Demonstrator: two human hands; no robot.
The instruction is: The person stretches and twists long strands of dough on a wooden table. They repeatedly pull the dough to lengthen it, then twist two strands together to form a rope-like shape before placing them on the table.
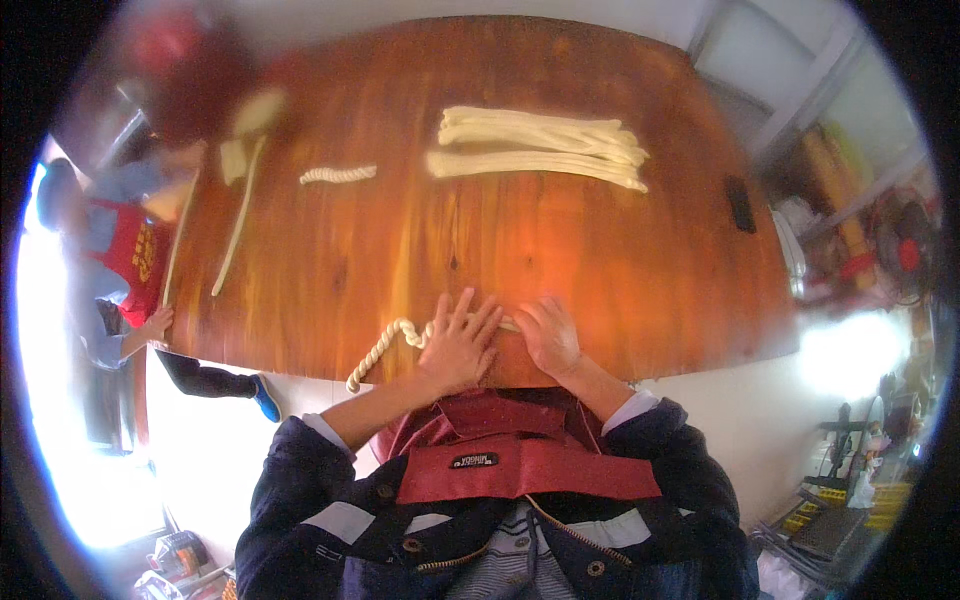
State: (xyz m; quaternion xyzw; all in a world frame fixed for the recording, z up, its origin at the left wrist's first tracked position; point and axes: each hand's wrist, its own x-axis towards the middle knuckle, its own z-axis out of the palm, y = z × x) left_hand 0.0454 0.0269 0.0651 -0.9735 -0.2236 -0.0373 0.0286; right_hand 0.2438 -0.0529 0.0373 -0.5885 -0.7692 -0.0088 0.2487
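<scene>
Near the table's front edge lies a dough rope [381,346], pale and twisted, its coiled tail trailing to the left. My left hand [459,341] rests palm down across it with spread fingers. A thinner stretch of the same strand runs rightward to my right hand [551,334], which lies over its end; the fingers' hold underneath is hidden. Farther back, several smooth dough strips [536,146] lie side by side in a bundle. A short twisted dough piece [339,174] sits to their left.
The wooden table [510,240] bears a dark object [740,204] at right. Left, another person in a red apron [139,259] has a hand [159,324] at the table edge, near long dough strands [240,217]. A blurred fan-like object [904,251] stands far right.
</scene>
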